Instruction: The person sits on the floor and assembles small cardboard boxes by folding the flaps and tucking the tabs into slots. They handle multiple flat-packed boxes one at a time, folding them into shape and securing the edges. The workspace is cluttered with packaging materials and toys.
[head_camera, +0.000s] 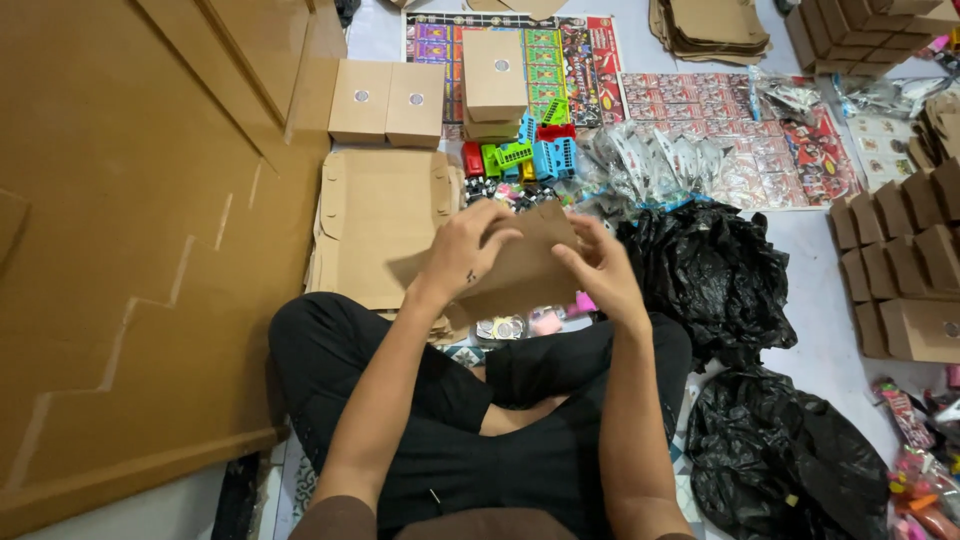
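- Nearest, you sat cross-legged on the floor in black trousers (440, 450), both forearms reaching out over your lap.
- Your left hand (462, 252) gripped the flat cardboard blank (525, 268) at its left part, fingers curled over the top edge and thumb beneath.
- Your right hand (603, 272) pinched the same blank at its right edge, fingers narrowed onto the card.
- So the blank sat directly between your hands, above your knees, neither hand nearer than the other; its long axis ran left to right, tilted a little, with the right end higher.
- Just under the blank, small shiny round pieces (503, 327) and a pink item lay on the floor; what they were you could not tell.
- Left of your hands lay a stack of flat blanks (375, 215), close beside your left wrist.
- To your right, crumpled black bags (712, 272) lay near your right elbow.
- On your far left, big cardboard sheets (130, 230) covered the floor.
- Beyond the stack sat plastic toys (520, 155) in red, green and blue, and clear packets (655, 160).
- Farther still stood folded boxes (387, 100) with round windows, and printed sheets (760, 130).
- At the right edge, more folded boxes (905, 270) stood in rows.
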